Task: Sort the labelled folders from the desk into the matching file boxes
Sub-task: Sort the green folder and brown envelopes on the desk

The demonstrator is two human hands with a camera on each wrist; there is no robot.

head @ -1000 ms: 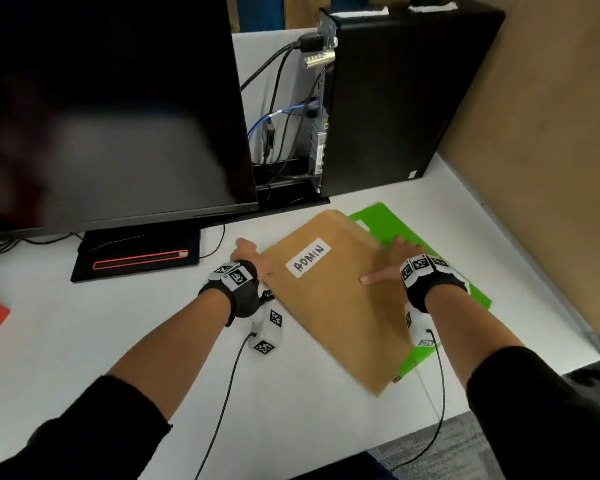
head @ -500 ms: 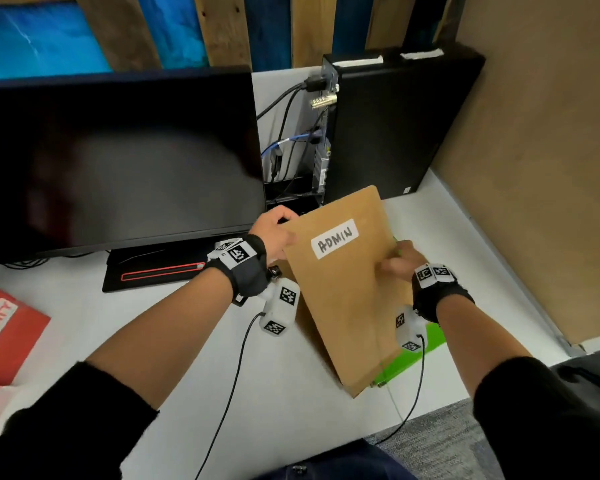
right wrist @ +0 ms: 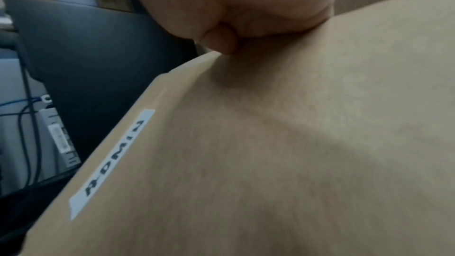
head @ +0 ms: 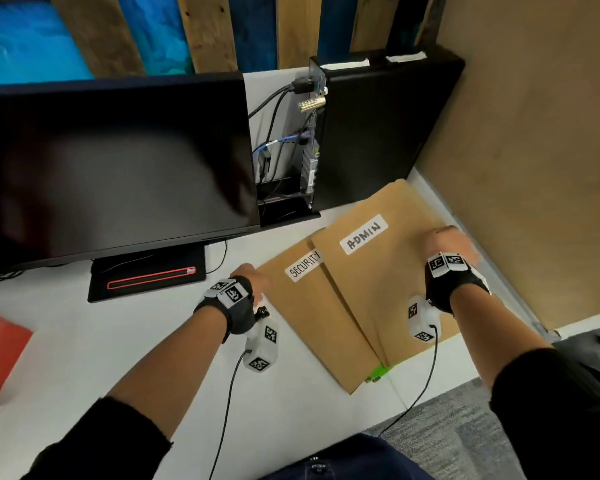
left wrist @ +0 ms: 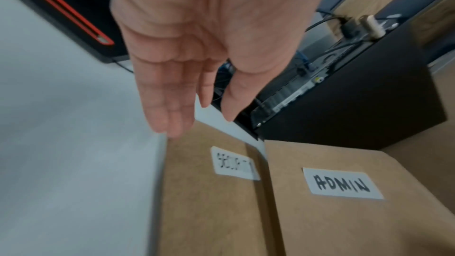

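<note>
Gripping the ADMIN folder (head: 378, 271), right hand (head: 447, 242) crowded the PC tower (head: 385, 133); left hand (head: 252, 275) hung loose beside the SECURITY folder (head: 312, 317).

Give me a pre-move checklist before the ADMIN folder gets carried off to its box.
1. Right hand has a grip on the ADMIN folder: ok, thumb pinches its edge in the right wrist view.
2. ADMIN label readable: ok.
3. Left hand free: ok, fingers straight, tips at the SECURITY folder corner.
4. SECURITY folder clear of the lift: not ok, ADMIN overlaps it.
5. Green folder underneath staying put: cannot tell.
6. Matching file box in sight: cannot tell, none in view.
</note>
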